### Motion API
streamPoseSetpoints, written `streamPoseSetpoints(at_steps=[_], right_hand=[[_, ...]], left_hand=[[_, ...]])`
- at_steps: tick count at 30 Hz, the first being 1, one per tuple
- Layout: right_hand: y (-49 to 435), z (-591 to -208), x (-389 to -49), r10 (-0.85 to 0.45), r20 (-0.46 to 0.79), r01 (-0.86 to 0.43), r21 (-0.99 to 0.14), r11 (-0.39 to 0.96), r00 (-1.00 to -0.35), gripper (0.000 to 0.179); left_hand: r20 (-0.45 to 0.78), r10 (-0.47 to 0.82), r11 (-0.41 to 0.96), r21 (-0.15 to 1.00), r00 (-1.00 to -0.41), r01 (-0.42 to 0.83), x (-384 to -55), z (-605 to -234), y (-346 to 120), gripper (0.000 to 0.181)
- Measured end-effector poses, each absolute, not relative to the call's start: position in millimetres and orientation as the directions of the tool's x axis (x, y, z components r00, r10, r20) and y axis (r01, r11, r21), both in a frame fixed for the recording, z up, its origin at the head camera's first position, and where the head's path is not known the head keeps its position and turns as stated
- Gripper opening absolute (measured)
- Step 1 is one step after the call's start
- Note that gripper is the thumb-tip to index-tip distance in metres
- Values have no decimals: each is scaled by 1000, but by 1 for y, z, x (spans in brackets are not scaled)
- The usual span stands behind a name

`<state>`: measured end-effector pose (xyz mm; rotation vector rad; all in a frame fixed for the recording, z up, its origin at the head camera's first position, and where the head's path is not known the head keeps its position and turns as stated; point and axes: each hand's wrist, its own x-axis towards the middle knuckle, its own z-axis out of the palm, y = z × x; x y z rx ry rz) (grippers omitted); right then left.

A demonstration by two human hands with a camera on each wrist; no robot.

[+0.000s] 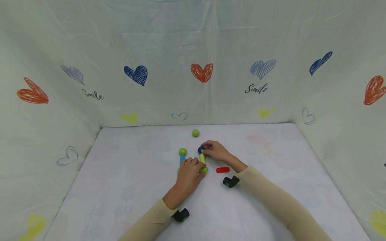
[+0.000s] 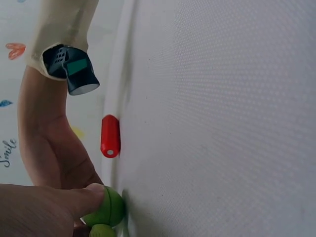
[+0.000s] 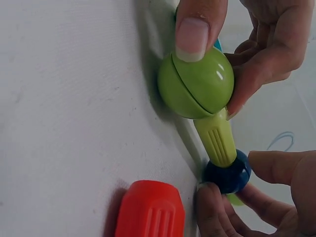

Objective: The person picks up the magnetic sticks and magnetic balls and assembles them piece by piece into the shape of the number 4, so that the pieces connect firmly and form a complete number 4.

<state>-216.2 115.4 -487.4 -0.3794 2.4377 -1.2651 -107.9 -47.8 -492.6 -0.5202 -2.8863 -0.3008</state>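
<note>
My left hand (image 1: pixel 189 172) holds a green ball (image 3: pixel 197 86) with its thumb and fingers. From that ball a yellow-green grooved rod (image 3: pixel 217 140) runs to a dark blue ball (image 3: pixel 228 175), which my right hand (image 1: pixel 217 151) pinches between thumb and fingertips. The rod's far end meets the blue ball in the right wrist view. Left of this rod, a light blue rod (image 1: pixel 182 158) with a green ball (image 1: pixel 182 151) at its far end reaches back under my left hand, which hides its near part.
A red rod (image 1: pixel 222 170) lies on the white table (image 1: pixel 120 187), right of the left hand. Farther back, near the wall, stands a loose green ball (image 1: pixel 195 133). Black wrist cameras sit at the left cuff (image 1: pixel 181 215) and the right cuff (image 1: pixel 231 181). A heart-printed curtain (image 1: pixel 169 93) hangs around.
</note>
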Motion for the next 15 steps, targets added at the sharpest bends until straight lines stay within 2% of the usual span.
streamPoseSetpoints(at_steps=[7, 15], right_hand=[[132, -488, -202, -410, -100, -179, -788, 589, -906, 33], [156, -480, -178, -445, -79, -249, -735, 630, -892, 25]], left_hand=[[209, 329, 912, 184, -921, 367, -109, -494, -48, 31], [209, 361, 889, 219, -909, 403, -112, -493, -54, 33]])
